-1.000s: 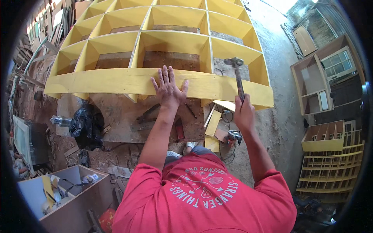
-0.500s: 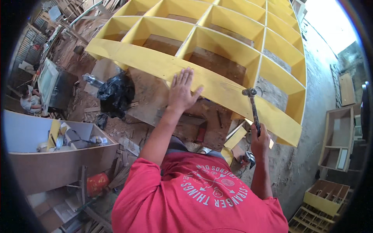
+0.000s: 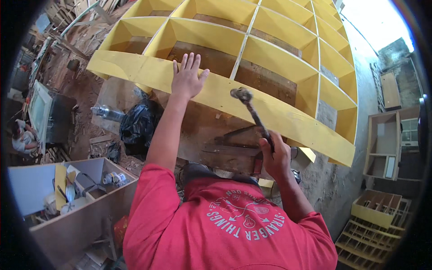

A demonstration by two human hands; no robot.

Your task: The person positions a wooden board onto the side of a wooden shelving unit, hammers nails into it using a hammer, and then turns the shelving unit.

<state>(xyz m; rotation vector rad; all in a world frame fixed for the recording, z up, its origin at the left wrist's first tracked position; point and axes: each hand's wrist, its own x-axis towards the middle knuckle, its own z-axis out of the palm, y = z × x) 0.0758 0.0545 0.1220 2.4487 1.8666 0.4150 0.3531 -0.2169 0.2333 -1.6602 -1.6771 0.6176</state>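
Before me stands a large yellow wooden shelf unit [image 3: 279, 60], its open compartments divided by pale-edged boards. Along its near side runs a long yellow board [image 3: 216, 87]. My left hand [image 3: 188, 80] lies on this board toward its left part, fingers spread and stretched out, holding nothing. In my right hand [image 3: 275, 155] is a hammer [image 3: 256, 114], fingers wrapped round its dark handle. The hammer's head, slightly blurred, is over the near board, right of my left hand; I cannot tell whether it touches the wood.
A black plastic bag [image 3: 140, 121] and a clear bottle [image 3: 108, 112] lie below the board's left part. An open wooden box [image 3: 81, 211] with tools stands at left. Another person [image 3: 24, 137] is at far left. Wooden cabinets [image 3: 382, 144] and a slatted yellow piece [image 3: 377, 209] stand at right.
My left hand has shifted left along the near board, its fingers more spread. My right hand has carried the hammer left along the board. The view has turned somewhat.
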